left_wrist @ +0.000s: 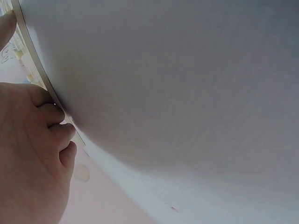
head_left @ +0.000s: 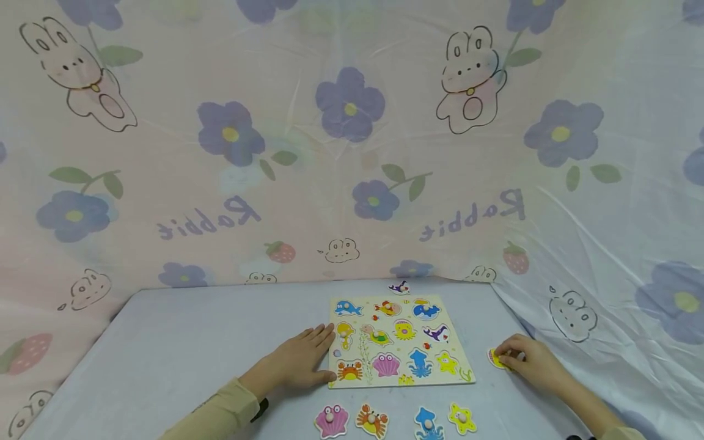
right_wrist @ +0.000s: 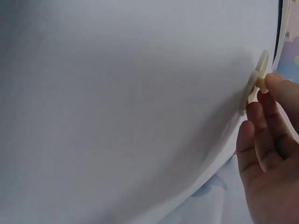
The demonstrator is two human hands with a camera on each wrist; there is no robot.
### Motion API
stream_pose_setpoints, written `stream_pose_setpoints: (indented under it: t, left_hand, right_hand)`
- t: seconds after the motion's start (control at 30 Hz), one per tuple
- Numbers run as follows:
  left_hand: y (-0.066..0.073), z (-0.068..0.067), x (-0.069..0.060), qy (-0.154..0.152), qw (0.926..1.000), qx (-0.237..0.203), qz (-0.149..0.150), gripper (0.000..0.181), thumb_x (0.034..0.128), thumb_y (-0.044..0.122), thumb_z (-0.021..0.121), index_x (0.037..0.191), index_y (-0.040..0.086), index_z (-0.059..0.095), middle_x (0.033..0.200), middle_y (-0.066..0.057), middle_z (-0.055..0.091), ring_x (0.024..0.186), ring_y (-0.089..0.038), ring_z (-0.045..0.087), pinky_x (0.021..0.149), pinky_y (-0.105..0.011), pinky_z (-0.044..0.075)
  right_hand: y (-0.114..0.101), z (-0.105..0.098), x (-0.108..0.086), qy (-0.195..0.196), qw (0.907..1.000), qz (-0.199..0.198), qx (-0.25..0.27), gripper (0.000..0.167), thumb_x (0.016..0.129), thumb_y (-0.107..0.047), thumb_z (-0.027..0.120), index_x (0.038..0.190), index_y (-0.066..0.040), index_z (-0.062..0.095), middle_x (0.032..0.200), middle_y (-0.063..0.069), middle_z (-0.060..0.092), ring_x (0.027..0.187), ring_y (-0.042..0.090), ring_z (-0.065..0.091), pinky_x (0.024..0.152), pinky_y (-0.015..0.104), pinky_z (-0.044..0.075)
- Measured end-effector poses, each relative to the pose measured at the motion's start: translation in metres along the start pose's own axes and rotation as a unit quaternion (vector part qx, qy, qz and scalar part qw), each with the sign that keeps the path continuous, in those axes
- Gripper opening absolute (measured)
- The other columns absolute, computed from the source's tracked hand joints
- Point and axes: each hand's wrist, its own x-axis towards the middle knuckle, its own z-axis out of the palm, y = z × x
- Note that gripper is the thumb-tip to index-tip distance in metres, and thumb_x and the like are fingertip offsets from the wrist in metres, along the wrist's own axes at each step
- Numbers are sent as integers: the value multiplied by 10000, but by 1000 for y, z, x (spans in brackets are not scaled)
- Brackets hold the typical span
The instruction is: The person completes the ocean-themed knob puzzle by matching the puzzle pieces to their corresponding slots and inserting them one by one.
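In the head view, the left hand lies flat with its fingers along the left edge of a cream puzzle board printed with sea animals. The left wrist view shows that hand touching the board's edge. To the right of the board, the right hand holds a yellow piece. Seen from the right wrist, thumb and fingers of the hand pinch the knob of this piece, which stands tilted near the table surface.
Below the board lie a pink shell piece, a red crab piece, a blue squid piece and a yellow star piece. A purple piece lies behind the board's top edge. A patterned curtain hangs behind the table.
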Motion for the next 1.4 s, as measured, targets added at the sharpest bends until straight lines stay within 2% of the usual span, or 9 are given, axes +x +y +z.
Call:
stream_pose_setpoints:
  t: [0.53,0.73,0.87,1.1,1.4]
  left_hand:
    - [-1,-1,1,-24,10000,-30,48,922,999,702,462,1614,25,344,1703,-135,270,1564,-314,276,1266,-443,272]
    - [0,-2,1,-24,10000,-31,77,917,1001,692,472,1609,17,350,1699,-144,279,1560,-322,285,1263,-454,280]
    - [1,-3,1,-37,10000,-21,59,917,999,691,478,1610,20,350,1701,-139,277,1560,-316,286,1263,-449,280]
    - [2,-3,-1,-35,10000,-39,62,922,993,699,484,1607,22,361,1697,-142,287,1559,-312,291,1260,-447,288]
    - [1,-3,1,-31,9999,-89,37,918,995,698,479,1609,26,357,1700,-137,279,1561,-310,286,1263,-444,280]
  right_hand:
    - [1,-1,0,23,10000,-12,-50,136,865,-19,792,934,-133,766,898,-74,665,747,-4,548,623,236,510]
    - [-2,4,5,331,9991,-196,-174,155,852,-49,820,937,-169,771,902,-99,688,749,-16,554,615,234,500]
    - [-11,8,12,550,9973,-458,-153,168,848,-62,834,926,-197,773,900,-122,692,746,-32,551,615,229,499]
    - [-34,19,29,860,9917,-926,240,178,847,-26,837,918,-177,775,885,-127,683,725,-20,549,597,220,501]
    - [-61,30,51,607,9935,-806,533,121,895,-68,811,958,-166,780,922,-111,684,750,26,554,635,216,503]
